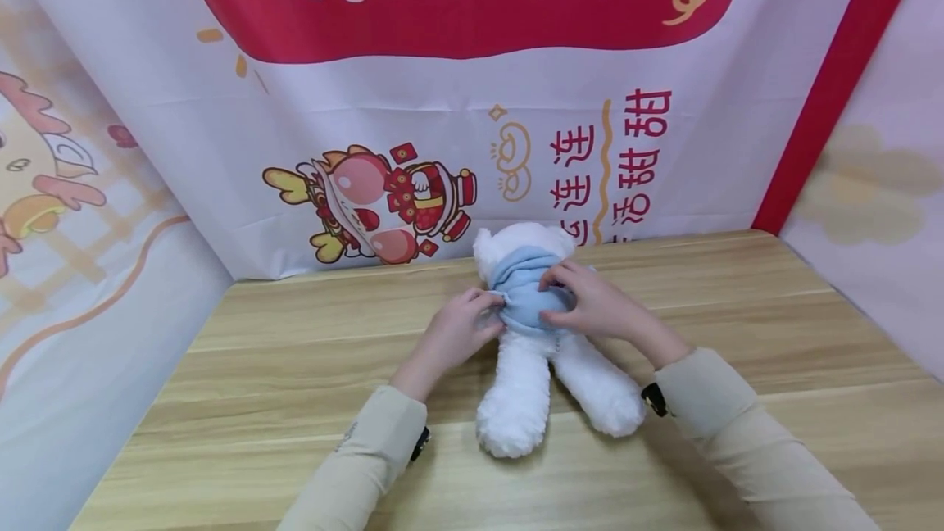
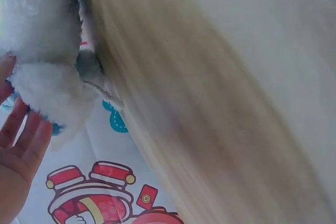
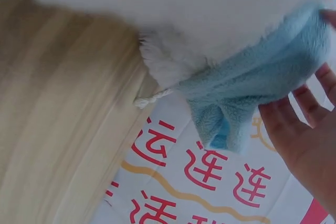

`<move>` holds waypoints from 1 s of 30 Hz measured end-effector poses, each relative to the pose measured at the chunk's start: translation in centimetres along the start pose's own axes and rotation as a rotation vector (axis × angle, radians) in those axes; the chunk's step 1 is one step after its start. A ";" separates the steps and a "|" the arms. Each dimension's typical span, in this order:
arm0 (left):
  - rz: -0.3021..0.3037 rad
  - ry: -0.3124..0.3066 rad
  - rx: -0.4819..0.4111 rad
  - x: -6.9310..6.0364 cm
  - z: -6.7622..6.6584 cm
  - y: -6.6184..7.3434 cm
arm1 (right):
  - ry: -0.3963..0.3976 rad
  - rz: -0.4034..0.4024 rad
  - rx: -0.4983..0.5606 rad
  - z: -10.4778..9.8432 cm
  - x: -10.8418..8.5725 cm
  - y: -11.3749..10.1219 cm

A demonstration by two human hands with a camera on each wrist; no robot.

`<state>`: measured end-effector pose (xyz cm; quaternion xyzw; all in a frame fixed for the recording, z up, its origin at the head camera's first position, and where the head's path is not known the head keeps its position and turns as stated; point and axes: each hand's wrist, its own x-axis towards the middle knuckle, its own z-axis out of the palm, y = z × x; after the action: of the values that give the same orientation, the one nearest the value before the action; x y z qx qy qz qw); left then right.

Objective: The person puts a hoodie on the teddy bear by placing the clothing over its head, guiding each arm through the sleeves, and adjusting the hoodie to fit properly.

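Observation:
A white plush toy [image 1: 516, 400] lies on the wooden table, its two legs towards me. Bunched around its upper body is a light blue fleece garment [image 1: 525, 265]. My left hand [image 1: 466, 326] pinches the garment's left edge beside the toy's body; in the left wrist view its fingers [image 2: 31, 135] curl near white fur with bits of blue behind. On the other side, my right hand [image 1: 601, 306] grips the garment between thumb and fingers. The right wrist view shows a short, loose blue sleeve [image 3: 223, 124] and a white cord [image 3: 152, 98] hanging from the cloth.
The wooden table [image 1: 295, 400] meets a white and red printed cloth [image 1: 442, 84] standing behind the toy's head. Another printed cloth [image 1: 96, 211] stands along the left side, and a pale one [image 1: 878, 187] along the right.

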<state>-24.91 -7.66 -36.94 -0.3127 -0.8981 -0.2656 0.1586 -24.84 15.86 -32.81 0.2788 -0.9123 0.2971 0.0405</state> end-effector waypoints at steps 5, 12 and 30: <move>0.027 -0.010 0.006 0.1 0.0 0.3 | 0.069 0.093 0.034 -0.7 1.6 0.1; 0.083 -0.023 0.050 0.3 0.2 0.8 | 0.011 0.281 -0.012 -1.2 4.3 1.0; 0.144 -0.091 0.125 0.3 0.2 0.4 | -0.056 0.274 -0.166 -1.0 5.9 2.5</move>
<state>-24.90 -7.15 -36.84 -0.3777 -0.8943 -0.1827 0.1556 -31.24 15.24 -31.90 0.1557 -0.9640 0.2155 -0.0029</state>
